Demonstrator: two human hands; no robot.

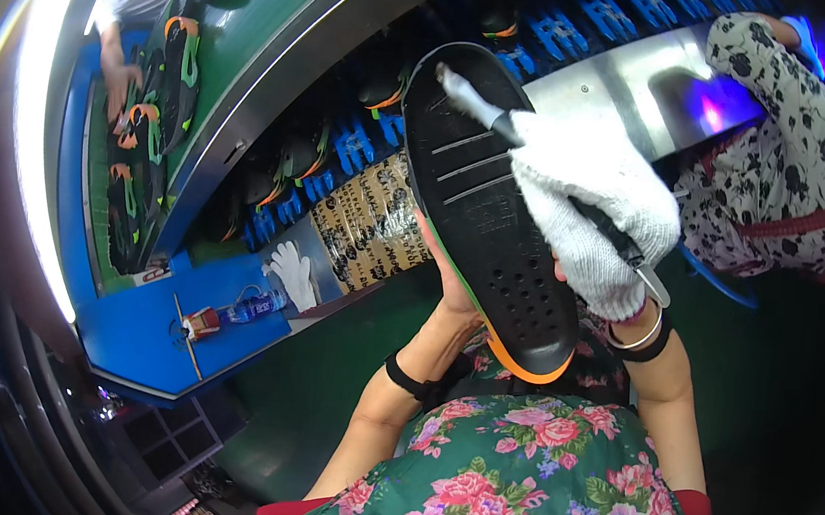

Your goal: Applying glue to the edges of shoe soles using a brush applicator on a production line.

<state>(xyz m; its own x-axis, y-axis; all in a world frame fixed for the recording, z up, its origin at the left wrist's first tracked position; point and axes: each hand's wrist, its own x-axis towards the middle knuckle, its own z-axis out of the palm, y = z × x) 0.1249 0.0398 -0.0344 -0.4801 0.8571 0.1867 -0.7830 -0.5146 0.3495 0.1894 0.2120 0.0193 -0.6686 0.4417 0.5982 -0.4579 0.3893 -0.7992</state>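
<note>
My left hand is bare and closed on the left edge of a black shoe sole. The sole stands tilted up in front of me, its inner face showing grooves, small round holes and a rim partly orange and green. On my right hand is a white knitted glove, its fingers wrapped round a brush. The pale, brown-tipped end of the brush lies over the upper part of the sole. Part of its dark handle shows between the gloved fingers. I cannot tell whether the tip touches the sole.
Left, a blue table holds a plastic bottle and a white glove. A taped cardboard piece lies behind the sole. Shoe parts on blue holders line the far side. A green conveyor carries soles; co-workers sit left and right.
</note>
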